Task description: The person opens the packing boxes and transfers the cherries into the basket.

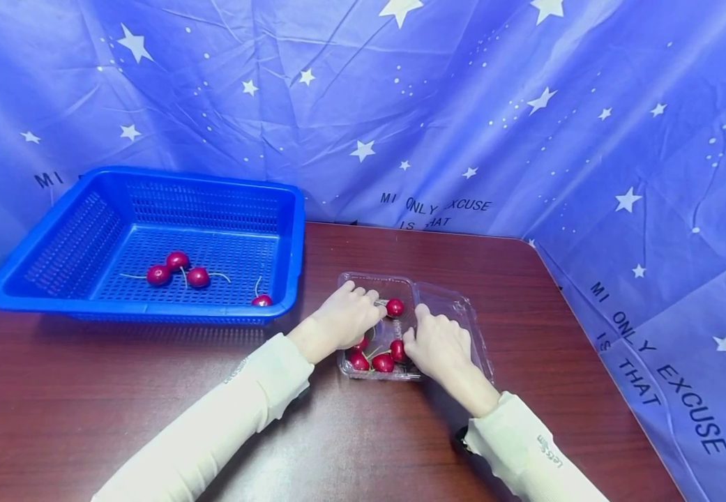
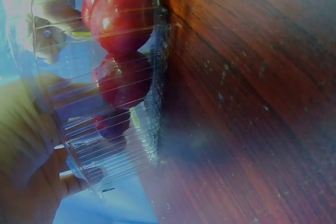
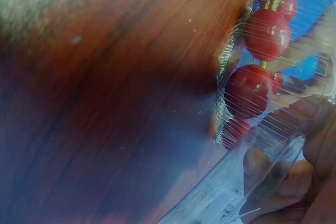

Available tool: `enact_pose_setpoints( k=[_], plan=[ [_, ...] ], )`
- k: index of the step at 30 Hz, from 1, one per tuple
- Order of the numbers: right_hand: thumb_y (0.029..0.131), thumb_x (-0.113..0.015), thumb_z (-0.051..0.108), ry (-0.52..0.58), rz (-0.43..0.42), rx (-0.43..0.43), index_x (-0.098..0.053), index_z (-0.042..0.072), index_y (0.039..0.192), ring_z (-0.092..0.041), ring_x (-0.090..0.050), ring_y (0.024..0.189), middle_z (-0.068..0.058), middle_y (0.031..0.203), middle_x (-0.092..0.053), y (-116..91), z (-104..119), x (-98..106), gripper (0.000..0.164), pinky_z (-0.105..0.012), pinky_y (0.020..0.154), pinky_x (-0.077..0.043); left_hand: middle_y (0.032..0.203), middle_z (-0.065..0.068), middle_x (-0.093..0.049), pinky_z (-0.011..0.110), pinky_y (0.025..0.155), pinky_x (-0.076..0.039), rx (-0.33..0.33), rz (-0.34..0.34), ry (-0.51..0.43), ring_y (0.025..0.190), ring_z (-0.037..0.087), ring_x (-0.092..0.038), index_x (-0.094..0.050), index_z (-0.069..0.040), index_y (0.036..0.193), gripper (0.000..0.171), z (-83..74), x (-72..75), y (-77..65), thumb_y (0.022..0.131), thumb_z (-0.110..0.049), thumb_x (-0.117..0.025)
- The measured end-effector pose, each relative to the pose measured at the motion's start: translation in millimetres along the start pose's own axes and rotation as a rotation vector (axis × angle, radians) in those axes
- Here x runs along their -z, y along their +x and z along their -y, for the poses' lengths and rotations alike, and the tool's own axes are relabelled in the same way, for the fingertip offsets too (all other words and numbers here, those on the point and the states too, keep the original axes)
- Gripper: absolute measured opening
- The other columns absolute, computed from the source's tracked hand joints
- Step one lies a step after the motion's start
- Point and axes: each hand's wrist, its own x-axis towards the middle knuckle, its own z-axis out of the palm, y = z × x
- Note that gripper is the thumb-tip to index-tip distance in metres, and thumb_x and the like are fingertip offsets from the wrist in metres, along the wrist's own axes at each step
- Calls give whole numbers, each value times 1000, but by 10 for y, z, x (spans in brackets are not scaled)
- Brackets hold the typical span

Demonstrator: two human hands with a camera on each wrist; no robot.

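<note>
A clear plastic clamshell box [image 1: 378, 279] lies on the table with its lid [image 1: 445, 301] folded open to the right. My left hand [image 1: 349, 317] grips the box's left wall; in the left wrist view its fingers [image 2: 79, 182] show outside the plastic. With my right hand [image 1: 441, 343] I hold the hinge side, the fingers [image 3: 294, 184] seen through the lid. Inside, several red cherries [image 1: 383, 362] with green stems cluster along the front wall. Another cherry [image 1: 395, 307] lies farther back, close to my left thumb. Glare and ribbed plastic blur parts of both grips.
To the left stands a blue perforated basket [image 1: 168, 305]. Three cherries [image 1: 177, 261] lie together on its floor, and one more cherry [image 1: 261, 300] is by its front right corner. A blue star-printed cloth [image 1: 337, 90] hangs behind and right of the brown wooden table [image 1: 312, 432].
</note>
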Motion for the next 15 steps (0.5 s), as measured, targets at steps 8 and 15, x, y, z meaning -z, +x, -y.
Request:
enact_pose_setpoints(
  k=[8,15],
  plan=[
    [80,-58,24,0,2,-5,-53,5,85,-44,-63,63,-25,73,-69,-2,10,3,20,-54,47,-47,116,8,-69,41,93,-50,-1,-33,-3,102,24,-64,-66,-15,119,41,24,15,-4,79,-25,-73],
    [79,-58,24,-1,-4,-2,-54,5,85,-44,-63,63,-25,73,-69,-3,10,1,20,-54,47,-47,114,10,-69,42,90,-52,10,-74,-10,101,26,-65,-68,-15,116,35,44,88,-3,82,-23,-68]
  ],
)
